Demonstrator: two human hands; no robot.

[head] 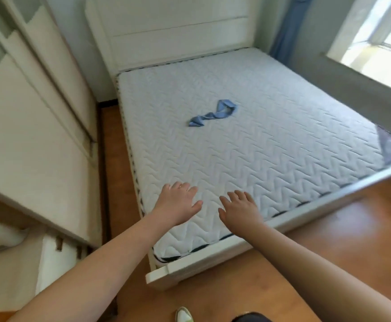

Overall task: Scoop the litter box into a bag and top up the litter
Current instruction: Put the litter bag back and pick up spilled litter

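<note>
No litter box, scoop or bag in view, so can't judge handling. Left hand (178, 204) & right hand (240, 211): 2 spread palms, holding nothing, over mattress (259, 147).

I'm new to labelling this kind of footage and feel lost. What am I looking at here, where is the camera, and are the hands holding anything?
There is no machine here: a person wears a wide-angle camera on the head, looking forward and down. The left hand and right hand reach out with spread fingers over the near corner of a bare quilted mattress, holding nothing. A twisted blue cloth strip lies on the mattress. No litter box, scoop or bag is in view.
</note>
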